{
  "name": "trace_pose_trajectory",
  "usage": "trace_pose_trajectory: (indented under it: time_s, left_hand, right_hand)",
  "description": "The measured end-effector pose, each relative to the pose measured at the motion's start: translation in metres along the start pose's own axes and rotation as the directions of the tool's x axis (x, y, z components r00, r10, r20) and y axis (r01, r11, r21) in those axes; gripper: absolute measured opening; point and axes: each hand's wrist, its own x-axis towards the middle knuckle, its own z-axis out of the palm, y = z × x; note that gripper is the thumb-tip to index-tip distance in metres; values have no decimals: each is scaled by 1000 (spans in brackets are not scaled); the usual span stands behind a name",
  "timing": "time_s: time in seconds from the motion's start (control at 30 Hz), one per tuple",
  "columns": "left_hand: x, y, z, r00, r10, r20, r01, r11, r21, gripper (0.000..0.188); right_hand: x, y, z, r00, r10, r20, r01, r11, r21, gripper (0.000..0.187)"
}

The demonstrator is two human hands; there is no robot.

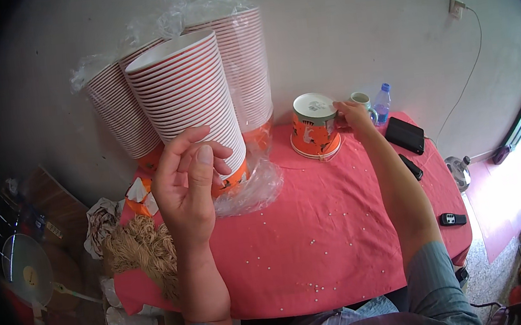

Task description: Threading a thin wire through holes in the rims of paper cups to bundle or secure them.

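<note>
An orange and green paper bucket [315, 128] stands upside down on the red tablecloth, its white base up and a thin cord around its lower rim. At its upper right side, my right hand [352, 116] grips the edge with bent fingers; part of the grip is hidden. My left hand [188, 186] is raised with loosely curled, parted fingers, and nothing shows in it. Behind it leans a tall nested stack of white-rimmed paper buckets [186, 88]. More stacks [244, 69] in clear plastic stand at the back.
A bundle of beige cords [140, 248] lies at the table's left. A mug [360, 97], a plastic bottle [382, 104], a black case [405, 135] and a small black remote [452, 219] are at the right. Small white bits dot the red tablecloth [269, 244].
</note>
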Motion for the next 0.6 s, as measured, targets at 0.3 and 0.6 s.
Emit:
trace_pose_trajectory:
  time_s: [0.3,0.6]
  left_hand:
    - [6,6,2,1000,20,-2,-20,999,-43,25]
    - [14,7,-44,952,68,-298,-44,995,87,21]
  right_hand:
    - [-51,13,-37,645,-722,250,617,299,-728,37]
    - [-395,31,-64,161,197,967,641,725,-254,18]
